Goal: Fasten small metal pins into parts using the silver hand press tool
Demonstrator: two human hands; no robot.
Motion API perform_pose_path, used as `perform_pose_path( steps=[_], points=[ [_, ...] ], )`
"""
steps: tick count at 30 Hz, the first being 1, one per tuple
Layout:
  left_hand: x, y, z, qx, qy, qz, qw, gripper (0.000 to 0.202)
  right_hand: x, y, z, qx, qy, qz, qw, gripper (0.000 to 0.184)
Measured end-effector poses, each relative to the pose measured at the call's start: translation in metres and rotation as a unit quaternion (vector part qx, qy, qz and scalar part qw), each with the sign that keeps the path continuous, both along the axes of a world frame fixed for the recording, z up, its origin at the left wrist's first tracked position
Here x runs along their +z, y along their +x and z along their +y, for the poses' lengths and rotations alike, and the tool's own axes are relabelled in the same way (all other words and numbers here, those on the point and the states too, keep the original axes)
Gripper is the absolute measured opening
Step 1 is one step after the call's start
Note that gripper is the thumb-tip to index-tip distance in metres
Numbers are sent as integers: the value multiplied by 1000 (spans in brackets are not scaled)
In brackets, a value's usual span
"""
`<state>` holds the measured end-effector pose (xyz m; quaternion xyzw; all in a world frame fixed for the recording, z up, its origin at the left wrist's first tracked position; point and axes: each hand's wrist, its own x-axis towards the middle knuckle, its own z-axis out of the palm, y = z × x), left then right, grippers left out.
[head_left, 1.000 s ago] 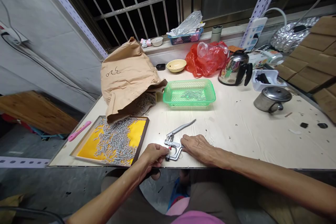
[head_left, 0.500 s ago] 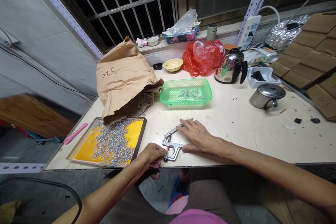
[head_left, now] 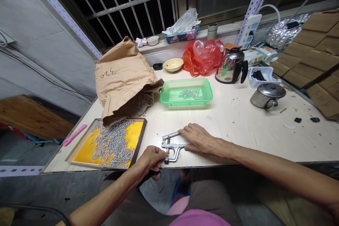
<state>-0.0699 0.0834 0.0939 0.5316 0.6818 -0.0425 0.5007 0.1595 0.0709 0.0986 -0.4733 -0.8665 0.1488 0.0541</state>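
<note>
Seated bench work at a pale wood-grain worktop (head_left: pixel 238 127), head view. A silver metal hand press (head_left: pixel 172 147) with a small red-tipped die lies on its side near the front edge of the worktop, jaw end to the person's left, handles to the right. The left hand (head_left: pixel 152 158) is drawn narrow, fingertips pinched at the jaw; whether a part sits between them cannot be told. The right hand (head_left: pixel 197 137) spans both handles in a wide, loose grasp, fingers over the far handle, thumb by the near one. Just left of the press stands a dark-framed yellow tray (head_left: pixel 135 132) strewn with small silver metal pins (head_left: pixel 111 143); a crumpled brown paper sack (head_left: pixel 122 74) spills more onto its far end. A green plastic mesh basket (head_left: pixel 182 103) holding a few pins sits behind the press, well apart. Judged from this pose, the squeeze goes best if the left fingertips seat the piece squarely on the die and draw clear of the jaw, while the right hand closes the handles evenly, keeping the press flat so it does not skid off the edge.
</note>
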Motion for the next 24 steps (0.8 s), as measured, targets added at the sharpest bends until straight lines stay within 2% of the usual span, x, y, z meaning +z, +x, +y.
perform_pose_path(
  steps=[2,3,5,7,10,12,14,16,19,24],
  points=[
    [3,1,-5,-58,121,50,990,31,0,-1,-5,-5,-5,7,1000,29],
    [5,3,-7,-100,203,74,971,27,-1,-2,-6,-6,-3,12,1000,26],
    [8,9,-9,-197,343,100,913,19,-7,-4,-7,-8,5,26,1000,25],
    [7,19,-6,-292,405,96,861,29,-13,-7,-6,-1,10,40,999,29],
    [1,34,5,-393,409,81,820,51,-17,-7,-5,9,12,59,998,49],
    [-2,40,11,-428,386,90,812,55,-15,-4,-4,-5,4,50,999,67],
    [-2,44,16,-446,364,111,810,57,-12,-1,-3,-26,-14,16,999,71],
    [0,47,19,-455,358,126,805,57,-9,1,-2,-36,-20,-18,999,59],
    [2,49,23,-464,360,129,799,44,-8,0,2,-30,2,-44,999,36],
    [-1,50,28,-445,352,137,812,26,-14,-6,8,-20,11,-46,999,18]
  ],
)
